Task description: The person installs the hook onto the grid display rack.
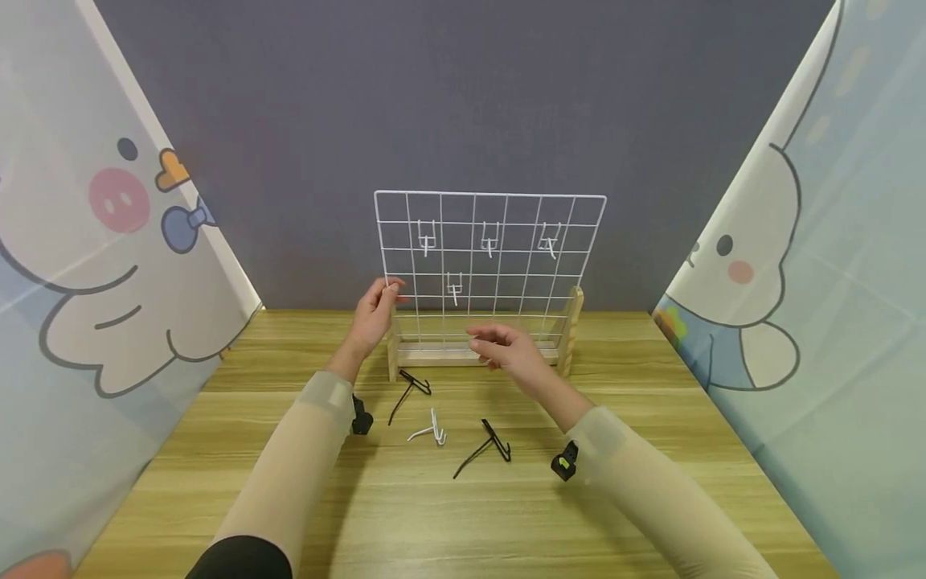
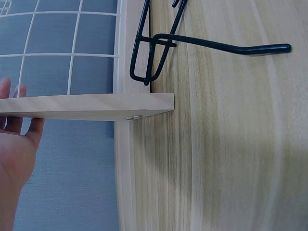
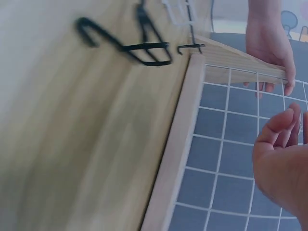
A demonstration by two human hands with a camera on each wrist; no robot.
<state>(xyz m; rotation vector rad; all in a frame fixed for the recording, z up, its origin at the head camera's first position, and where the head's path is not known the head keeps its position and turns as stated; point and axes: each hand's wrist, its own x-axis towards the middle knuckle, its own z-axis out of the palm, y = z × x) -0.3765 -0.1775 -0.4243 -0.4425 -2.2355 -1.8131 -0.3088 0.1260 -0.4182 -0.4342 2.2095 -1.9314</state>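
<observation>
The left hand is gripping the wire grid at its left edge, probably steadying it, while the right hand is hovering open near its base.

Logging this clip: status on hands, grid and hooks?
Left hand grips wire grid edge. Right hand open, empty, before the grid. Four white hooks hung. Nothing in the way.
</observation>
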